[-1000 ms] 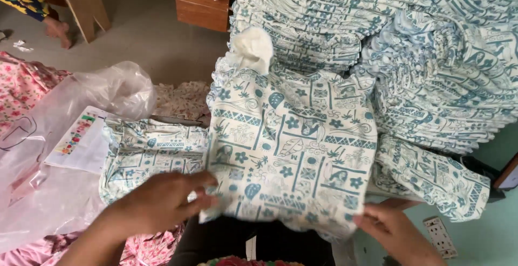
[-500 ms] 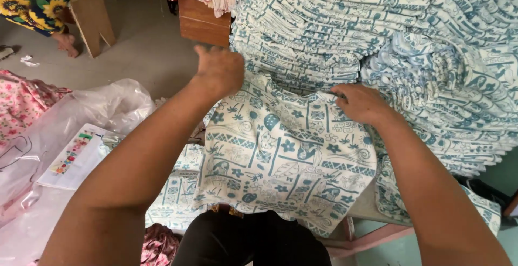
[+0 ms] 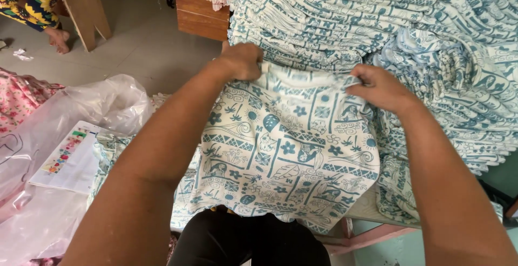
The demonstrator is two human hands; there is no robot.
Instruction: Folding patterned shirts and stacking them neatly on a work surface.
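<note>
A folded cream garment with a blue print (image 3: 286, 152) hangs down in front of me over my lap. My left hand (image 3: 242, 60) grips its upper left edge. My right hand (image 3: 380, 87) pinches the upper right edge. Both hands hold the top of the garment against a tall stack of folded garments in the same blue print (image 3: 388, 23), which fills the upper right of the view. The bottom hem hangs loose above my dark trousers (image 3: 248, 241).
A clear plastic bag (image 3: 70, 120) with a printed card (image 3: 67, 155) lies at the left, beside pink floral fabric (image 3: 19, 96). A wooden box (image 3: 202, 15) and a wooden stool (image 3: 86, 9) stand on the grey floor. Another person's foot (image 3: 56, 38) shows at top left.
One second ago both hands held the garment's lower edge near my lap. They have moved up to its top edge, and the garment is now drawn closer against the stack.
</note>
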